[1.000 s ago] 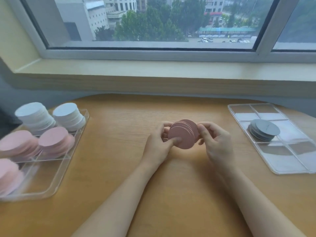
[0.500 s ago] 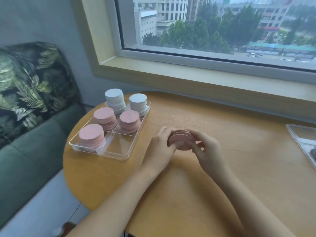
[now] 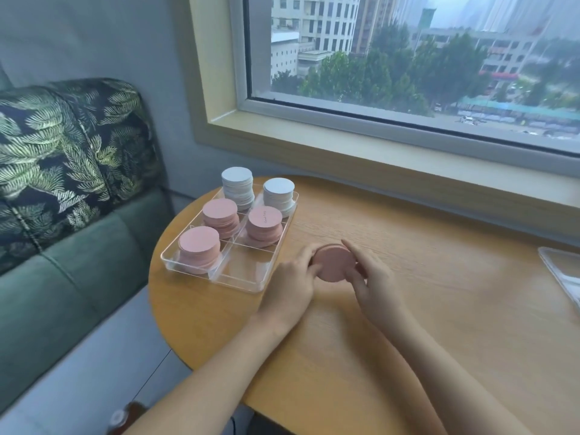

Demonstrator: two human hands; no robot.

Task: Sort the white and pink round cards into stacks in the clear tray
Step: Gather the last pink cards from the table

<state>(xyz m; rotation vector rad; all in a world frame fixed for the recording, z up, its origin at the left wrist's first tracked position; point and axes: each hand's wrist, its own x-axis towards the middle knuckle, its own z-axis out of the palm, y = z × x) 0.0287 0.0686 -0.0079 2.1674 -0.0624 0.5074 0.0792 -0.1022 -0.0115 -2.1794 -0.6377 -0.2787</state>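
Note:
A small stack of pink round cards (image 3: 334, 262) lies flat just above the wooden table, squeezed between my two hands. My left hand (image 3: 290, 282) curls against its left edge and my right hand (image 3: 372, 277) grips its right edge. The clear tray (image 3: 238, 277) sits to the left on the table. It holds two white stacks (image 3: 237, 183) (image 3: 278, 191) at the back and three pink stacks (image 3: 219, 213) (image 3: 264, 222) (image 3: 198, 246) in front of them. The tray's front right compartment holds nothing.
A second clear tray (image 3: 561, 271) juts in at the right edge. The round table's rim (image 3: 157, 309) drops off to the left, toward a green sofa (image 3: 62, 277) with a leaf-print cushion (image 3: 62, 146). A window sill (image 3: 392, 171) runs behind the table.
The view has swung left, bringing the left tray and sofa into sight. Both hands have squared the fanned pink cards into a flat stack and carried it closer to the left tray.

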